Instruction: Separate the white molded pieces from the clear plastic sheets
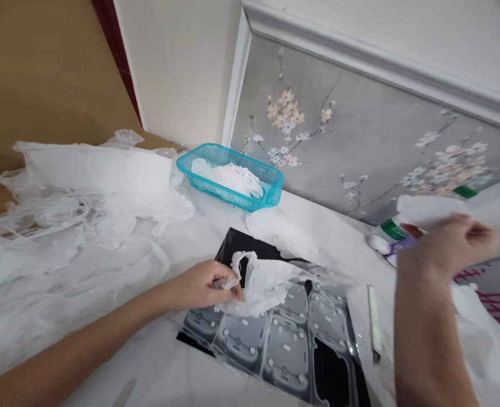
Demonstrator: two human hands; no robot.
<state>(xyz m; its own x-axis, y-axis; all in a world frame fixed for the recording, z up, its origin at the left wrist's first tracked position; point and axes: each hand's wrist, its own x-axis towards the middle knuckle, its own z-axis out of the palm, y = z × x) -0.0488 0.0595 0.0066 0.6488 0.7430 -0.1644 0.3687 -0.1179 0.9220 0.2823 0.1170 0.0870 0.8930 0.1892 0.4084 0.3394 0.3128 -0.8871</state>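
My left hand (203,285) pinches the edge of a crumpled strip of clear die-cut film (262,285) that lies on a black board (330,379). The board carries a sheet of cut-out film shapes (284,339). My right hand (449,246) is raised at the right, blurred by motion, its fingers closed on a white cut-out piece (423,209). A purple object (398,247) shows just under that hand; whether the hand holds it I cannot tell.
A turquoise basket (271,195) with white cut pieces stands at the back by the flowered wall panel. A heap of leftover film (76,215) covers the left side. A craft knife (374,322) lies right of the board. A green-capped bottle (388,229) lies near my right hand.
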